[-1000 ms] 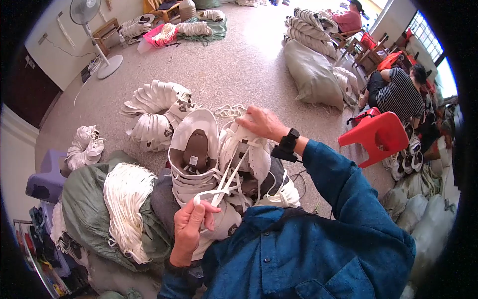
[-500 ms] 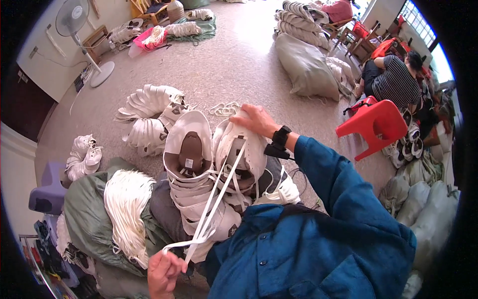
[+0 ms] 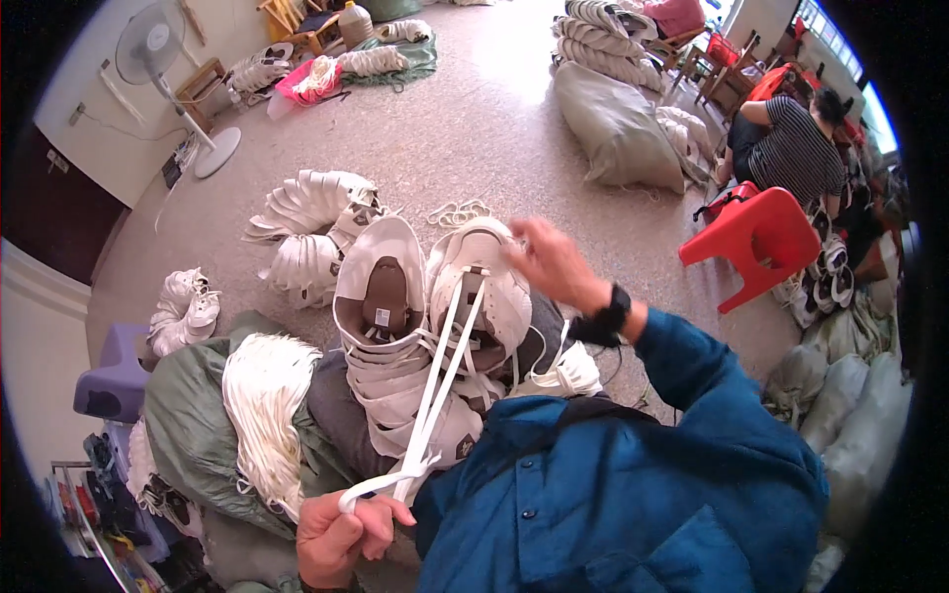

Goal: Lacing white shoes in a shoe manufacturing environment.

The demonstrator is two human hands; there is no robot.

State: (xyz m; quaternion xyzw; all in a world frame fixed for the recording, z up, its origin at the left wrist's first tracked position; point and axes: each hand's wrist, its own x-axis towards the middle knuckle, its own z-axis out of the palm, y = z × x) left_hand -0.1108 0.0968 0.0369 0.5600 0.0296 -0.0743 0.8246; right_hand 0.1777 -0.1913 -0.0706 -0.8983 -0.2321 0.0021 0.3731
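A pale shoe upper (image 3: 506, 287) lies over my lap, toe pointing away, with a white shoelace (image 3: 386, 481) threaded through it near the toe. Two strands of the lace run down toward me, pulled fairly straight. My left hand (image 3: 346, 534) is closed on their ends, low in front of my body. Beside the shoe's toe, my right hand (image 3: 559, 262) has its fingers loosely apart and slightly blurred, holding nothing. Left of this shoe sits a stack of nested shoe uppers (image 3: 400, 385), the top one showing a brown inside.
A bundle of white laces (image 3: 262, 405) lies on a green sack (image 3: 183, 415) at my left. More nested uppers (image 3: 306, 212) rest on the floor ahead. A red stool (image 3: 756, 242), a stuffed sack (image 3: 618, 128) and a seated person (image 3: 791, 148) are at right. A fan (image 3: 148, 49) stands far left.
My right hand has come off the shoe's toe and moved to the right. My left hand still grips the lace, now a little further right. The view has shifted slightly.
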